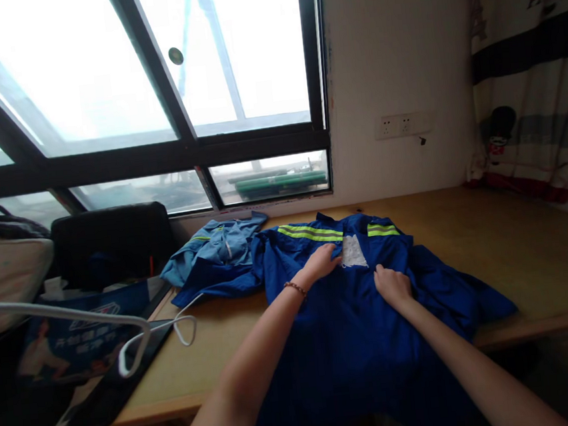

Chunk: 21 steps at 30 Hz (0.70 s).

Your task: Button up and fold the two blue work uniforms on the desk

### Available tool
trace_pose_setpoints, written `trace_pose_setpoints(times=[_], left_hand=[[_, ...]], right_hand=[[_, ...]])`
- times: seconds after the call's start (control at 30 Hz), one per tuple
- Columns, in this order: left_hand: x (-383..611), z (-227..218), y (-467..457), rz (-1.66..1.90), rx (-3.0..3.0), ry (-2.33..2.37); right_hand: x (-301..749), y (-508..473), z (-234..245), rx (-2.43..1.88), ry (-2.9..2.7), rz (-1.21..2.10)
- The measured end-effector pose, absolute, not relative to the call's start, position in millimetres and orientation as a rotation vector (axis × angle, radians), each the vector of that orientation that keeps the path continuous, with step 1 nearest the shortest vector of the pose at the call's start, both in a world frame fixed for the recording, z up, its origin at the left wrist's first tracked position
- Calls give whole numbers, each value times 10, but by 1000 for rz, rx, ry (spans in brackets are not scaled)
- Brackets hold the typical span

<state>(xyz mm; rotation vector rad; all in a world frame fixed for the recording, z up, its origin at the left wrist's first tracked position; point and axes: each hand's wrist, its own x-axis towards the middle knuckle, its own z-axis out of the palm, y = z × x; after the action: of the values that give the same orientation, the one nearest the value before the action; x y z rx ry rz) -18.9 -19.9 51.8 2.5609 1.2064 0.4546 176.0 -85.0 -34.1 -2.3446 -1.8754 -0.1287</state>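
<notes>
A dark blue work jacket (354, 313) with yellow-green reflective stripes lies spread on the wooden table (509, 251), its lower part hanging over the near edge. My left hand (321, 263), with a bead bracelet on the wrist, rests on the cloth beside a white label (353, 252), fingers together and lying flat. My right hand (393, 285) is curled, pinching a fold of the jacket just right of the middle. A lighter blue garment (217, 249) lies crumpled to the left, touching the jacket's sleeve.
White plastic hangers (139, 334) stick out over the table's left end. Behind them sit a black bag (111, 243), a beige bag (4, 280) and a printed blue bag (74, 333). A window runs along the back; a curtain (531, 68) hangs right, wall sockets (399, 125) beside it.
</notes>
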Motion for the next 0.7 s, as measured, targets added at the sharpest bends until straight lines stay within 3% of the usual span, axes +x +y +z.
trace_pose_setpoints(times=[0.23,0.47,0.57,0.7], left_hand=[[-181,-216,-188,270,2634,1547],[-180,-289,-319,237,2671,1550],[-188,-283,-296,165,2691,1546],[-208,-307,-282,118,2733,1543]], right_hand=[[2586,-604,-326,-2138,-1808,36],[2021,-781,213,-1370,-1520,914],[1399,-1033,387,-1375,-1877,1156],[1033,-1111,451,-1546,-2301,1814]])
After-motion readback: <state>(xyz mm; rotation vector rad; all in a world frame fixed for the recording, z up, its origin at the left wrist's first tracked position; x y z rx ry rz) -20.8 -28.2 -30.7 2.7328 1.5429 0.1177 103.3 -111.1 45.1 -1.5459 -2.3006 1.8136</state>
